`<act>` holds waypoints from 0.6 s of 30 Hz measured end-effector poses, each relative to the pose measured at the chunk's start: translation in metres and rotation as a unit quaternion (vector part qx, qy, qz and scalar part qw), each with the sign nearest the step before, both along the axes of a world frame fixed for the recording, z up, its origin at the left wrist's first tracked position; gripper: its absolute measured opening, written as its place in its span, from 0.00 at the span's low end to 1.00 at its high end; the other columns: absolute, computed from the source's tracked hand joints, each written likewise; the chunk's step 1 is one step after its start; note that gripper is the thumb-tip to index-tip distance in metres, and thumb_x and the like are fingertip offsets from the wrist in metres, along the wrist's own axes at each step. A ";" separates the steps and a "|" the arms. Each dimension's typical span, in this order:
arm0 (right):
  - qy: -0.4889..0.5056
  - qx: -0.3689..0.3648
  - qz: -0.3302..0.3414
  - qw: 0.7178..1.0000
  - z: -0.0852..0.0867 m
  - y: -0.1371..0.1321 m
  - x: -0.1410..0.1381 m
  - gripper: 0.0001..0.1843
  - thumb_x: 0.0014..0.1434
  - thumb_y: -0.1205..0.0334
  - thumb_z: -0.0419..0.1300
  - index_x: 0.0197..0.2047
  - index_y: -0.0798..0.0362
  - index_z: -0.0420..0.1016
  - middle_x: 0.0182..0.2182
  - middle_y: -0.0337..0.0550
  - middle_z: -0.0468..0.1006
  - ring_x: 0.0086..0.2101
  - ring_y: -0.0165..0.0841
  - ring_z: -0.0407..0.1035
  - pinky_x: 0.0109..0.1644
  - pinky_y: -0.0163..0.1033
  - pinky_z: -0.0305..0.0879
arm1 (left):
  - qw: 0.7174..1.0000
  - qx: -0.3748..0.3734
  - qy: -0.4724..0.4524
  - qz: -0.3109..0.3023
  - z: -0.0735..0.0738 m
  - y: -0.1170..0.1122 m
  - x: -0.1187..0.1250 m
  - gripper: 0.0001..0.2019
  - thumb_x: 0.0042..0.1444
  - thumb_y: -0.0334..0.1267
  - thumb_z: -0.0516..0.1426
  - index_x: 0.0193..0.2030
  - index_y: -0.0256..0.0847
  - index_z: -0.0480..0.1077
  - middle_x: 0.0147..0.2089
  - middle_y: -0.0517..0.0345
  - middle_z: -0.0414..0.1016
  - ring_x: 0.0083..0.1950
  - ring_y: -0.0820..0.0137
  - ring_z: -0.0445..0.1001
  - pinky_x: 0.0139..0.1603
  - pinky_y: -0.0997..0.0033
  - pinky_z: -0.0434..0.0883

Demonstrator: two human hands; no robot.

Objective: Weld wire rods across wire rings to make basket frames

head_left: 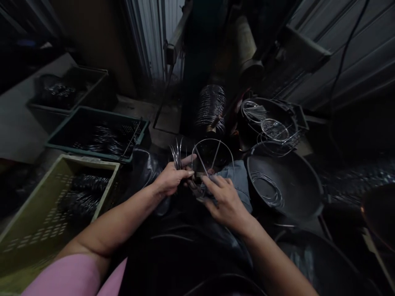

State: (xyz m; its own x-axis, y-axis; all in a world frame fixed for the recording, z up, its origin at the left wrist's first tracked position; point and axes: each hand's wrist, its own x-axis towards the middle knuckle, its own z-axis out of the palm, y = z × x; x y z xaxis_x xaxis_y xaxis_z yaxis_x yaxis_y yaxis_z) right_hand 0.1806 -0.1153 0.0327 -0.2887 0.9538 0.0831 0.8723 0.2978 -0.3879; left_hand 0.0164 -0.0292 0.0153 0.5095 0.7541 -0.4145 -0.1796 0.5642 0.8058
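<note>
My left hand [169,179] is closed around a small bundle of thin, shiny bent wires [176,155], whose ends stand up above the fingers. Its thumb and forefinger reach to the near left side of a round wire ring [212,139] with straight wire spokes. On the right side of that ring, my right hand [222,192] has its fingers bent over the lower wires and appears to grip them. Both hands are close together above my lap. Dim light hides exactly where the fingertips meet the wire.
A coil of wire [212,107] sits on a spindle ahead. Yellow [109,164] and green crates [83,152] at left hold dark wire parts. At right, a wide black pan [296,185] holds looped wires [267,189]; behind it, another basin [271,102] holds wire rings.
</note>
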 end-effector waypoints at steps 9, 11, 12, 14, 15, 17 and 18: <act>-0.003 -0.054 0.010 0.998 0.002 0.009 -0.002 0.26 0.57 0.65 0.51 0.59 0.57 0.58 0.49 0.55 0.68 0.42 0.38 0.69 0.42 0.41 0.67 | 1.000 0.001 -0.005 -0.011 0.009 0.014 0.007 0.30 0.43 0.27 0.58 0.57 0.36 0.65 0.22 0.66 0.63 0.20 0.80 0.64 0.20 0.79 0.56; -0.026 -0.050 0.011 0.998 0.003 0.011 0.001 0.26 0.56 0.66 0.51 0.59 0.58 0.58 0.49 0.56 0.68 0.41 0.39 0.70 0.42 0.42 0.67 | 1.000 -0.007 -0.008 -0.016 0.011 0.018 0.011 0.30 0.43 0.27 0.58 0.57 0.35 0.64 0.22 0.65 0.65 0.21 0.79 0.65 0.20 0.79 0.57; -0.037 -0.048 0.011 0.998 0.003 0.013 0.002 0.27 0.56 0.66 0.51 0.59 0.58 0.59 0.50 0.57 0.68 0.41 0.39 0.70 0.42 0.42 0.68 | 1.000 -0.012 -0.014 -0.017 0.012 0.020 0.013 0.30 0.43 0.27 0.58 0.57 0.35 0.64 0.22 0.65 0.65 0.21 0.79 0.65 0.21 0.78 0.58; -0.054 -0.041 0.008 0.998 0.004 0.017 0.004 0.27 0.54 0.67 0.51 0.59 0.59 0.59 0.50 0.57 0.69 0.40 0.40 0.70 0.40 0.42 0.69 | 0.999 -0.015 -0.024 -0.016 0.014 0.023 0.017 0.30 0.43 0.26 0.58 0.57 0.35 0.64 0.23 0.64 0.67 0.22 0.79 0.65 0.21 0.79 0.58; -0.061 -0.037 0.005 0.997 0.004 0.019 0.005 0.28 0.54 0.67 0.51 0.59 0.59 0.59 0.50 0.57 0.69 0.39 0.40 0.71 0.39 0.42 0.69 | 0.999 -0.013 -0.026 -0.016 0.015 0.025 0.019 0.30 0.43 0.26 0.58 0.57 0.36 0.64 0.23 0.64 0.67 0.21 0.80 0.65 0.21 0.79 0.58; -0.069 -0.024 0.000 0.997 0.005 0.023 0.006 0.28 0.53 0.67 0.51 0.58 0.59 0.60 0.49 0.57 0.69 0.38 0.39 0.71 0.37 0.41 0.69 | 0.999 -0.011 -0.028 -0.014 0.017 0.028 0.022 0.29 0.43 0.26 0.58 0.56 0.36 0.65 0.22 0.64 0.66 0.20 0.81 0.63 0.19 0.80 0.57; -0.072 -0.019 -0.002 0.997 0.006 0.025 0.006 0.28 0.52 0.67 0.50 0.58 0.59 0.60 0.49 0.57 0.69 0.37 0.39 0.71 0.36 0.41 0.69 | 0.999 -0.010 -0.028 -0.014 0.018 0.029 0.023 0.28 0.43 0.26 0.58 0.56 0.36 0.65 0.22 0.65 0.66 0.19 0.81 0.63 0.19 0.80 0.56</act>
State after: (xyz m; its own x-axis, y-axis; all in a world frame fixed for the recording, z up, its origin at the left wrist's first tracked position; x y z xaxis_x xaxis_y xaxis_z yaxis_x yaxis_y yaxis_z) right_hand 0.1870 -0.0900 0.0387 -0.2918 0.9565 0.0051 0.9210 0.2824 -0.2685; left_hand 0.0392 0.0001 0.0333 0.5529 0.7316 -0.3989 -0.2092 0.5852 0.7834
